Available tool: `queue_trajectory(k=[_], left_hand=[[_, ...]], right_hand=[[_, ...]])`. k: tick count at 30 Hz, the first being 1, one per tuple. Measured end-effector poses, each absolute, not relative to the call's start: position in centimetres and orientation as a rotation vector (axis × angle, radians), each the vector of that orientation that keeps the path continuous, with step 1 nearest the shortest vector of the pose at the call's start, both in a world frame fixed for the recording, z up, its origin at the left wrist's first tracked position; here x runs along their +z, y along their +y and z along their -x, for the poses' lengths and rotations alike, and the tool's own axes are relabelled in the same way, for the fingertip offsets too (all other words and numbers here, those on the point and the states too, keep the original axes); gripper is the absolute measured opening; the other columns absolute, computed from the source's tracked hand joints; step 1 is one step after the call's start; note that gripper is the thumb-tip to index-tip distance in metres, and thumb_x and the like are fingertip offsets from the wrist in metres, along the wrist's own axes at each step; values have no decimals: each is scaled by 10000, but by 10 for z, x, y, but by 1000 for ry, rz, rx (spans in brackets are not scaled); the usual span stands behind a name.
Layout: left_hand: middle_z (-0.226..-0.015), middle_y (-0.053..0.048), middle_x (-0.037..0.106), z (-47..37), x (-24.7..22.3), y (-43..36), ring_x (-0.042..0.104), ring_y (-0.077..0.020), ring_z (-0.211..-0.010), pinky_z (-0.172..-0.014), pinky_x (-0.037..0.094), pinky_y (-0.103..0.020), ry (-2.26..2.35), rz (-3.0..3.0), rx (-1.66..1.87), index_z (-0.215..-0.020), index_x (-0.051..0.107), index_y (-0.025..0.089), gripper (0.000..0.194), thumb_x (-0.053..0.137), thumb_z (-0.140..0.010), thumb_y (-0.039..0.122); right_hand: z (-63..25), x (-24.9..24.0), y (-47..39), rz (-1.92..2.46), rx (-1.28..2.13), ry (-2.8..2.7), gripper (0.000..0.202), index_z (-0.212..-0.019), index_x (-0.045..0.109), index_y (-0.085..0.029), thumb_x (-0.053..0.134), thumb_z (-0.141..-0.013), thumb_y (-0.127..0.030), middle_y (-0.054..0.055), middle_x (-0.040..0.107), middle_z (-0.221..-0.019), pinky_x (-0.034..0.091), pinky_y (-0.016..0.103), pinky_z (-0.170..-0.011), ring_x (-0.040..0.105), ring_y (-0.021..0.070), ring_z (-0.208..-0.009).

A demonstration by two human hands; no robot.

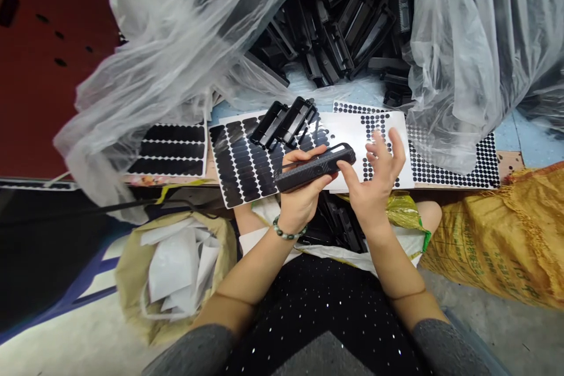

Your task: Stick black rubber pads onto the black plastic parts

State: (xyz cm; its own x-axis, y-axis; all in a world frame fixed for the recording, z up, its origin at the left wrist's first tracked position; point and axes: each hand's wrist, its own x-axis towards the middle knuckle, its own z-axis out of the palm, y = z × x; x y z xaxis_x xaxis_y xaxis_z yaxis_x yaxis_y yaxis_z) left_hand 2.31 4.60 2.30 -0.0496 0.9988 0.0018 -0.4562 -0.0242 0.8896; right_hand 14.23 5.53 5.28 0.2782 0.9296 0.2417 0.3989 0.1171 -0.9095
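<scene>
My left hand (300, 202) is wrapped round a long black plastic housing (306, 175) with a textured side, tilted up to the right. My right hand (373, 191) has its fingers spread, and its thumb tip touches the housing's right end. Beneath both hands lies a white sheet of black oblong stickers (240, 155), and beside it a white sheet of round black dots (399, 123). Two more black housings (284, 123), hollow side up, rest on the sticker sheet just beyond my left hand.
A heap of black housings (339, 41) lies at the back between sheets of clear plastic (458, 41). Another dotted sheet (476, 158) is on the right. Below the table edge are a bag of white paper scraps (176, 264), a yellow woven sack (506, 235) and more black parts (339, 223) in my lap.
</scene>
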Motion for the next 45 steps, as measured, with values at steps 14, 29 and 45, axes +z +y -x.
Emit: queue_trajectory(k=[14,29,45], left_hand=[[-1216,-77,694,21,19,51,727,-223,-976,-640,617,-232,887,-826,770,-1135,648,250,460,801,-710,334],[-1013,-80,717,-1,21,46,735,-172,-790,-536,567,-180,1003,-569,818,-1047,584,159,419,781,-724,337],[-1102,-56,671,-12,-2,41,705,-186,-960,-666,606,-232,1095,-893,1075,-1098,570,211,344,688,-784,289]], right_hand=[[-176,24,62,1296,1347,-1194,444,-1094,713,-260,694,-746,-536,25,747,-1071,605,360,-773,699,198,-902],[-197,11,97,2141,638,-1889,69,-862,539,-195,493,-863,-144,124,581,-1029,471,393,-799,575,242,-887],[-153,21,57,1303,1260,-1156,250,-725,608,-224,719,-731,-447,39,592,-979,534,334,-789,588,165,-873]])
